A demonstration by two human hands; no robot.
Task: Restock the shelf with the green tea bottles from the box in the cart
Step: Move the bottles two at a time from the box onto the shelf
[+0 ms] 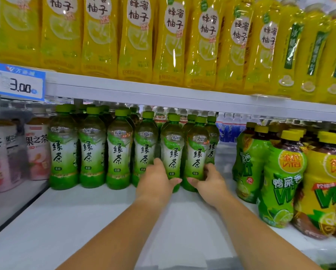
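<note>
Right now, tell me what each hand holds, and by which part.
Left hand grips one green tea bottle, right hand the neighbouring bottle, each around its lower body.

Shelf (75, 221) — green tea btls (117, 152) upright

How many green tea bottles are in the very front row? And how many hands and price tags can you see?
Green tea bottles in the front row: 6 (more stand behind, partly hidden, not counted)
Hands: 2, the left hand and the right hand, each gripping one of those bottles
Price tag: 1
Total: 9
</note>
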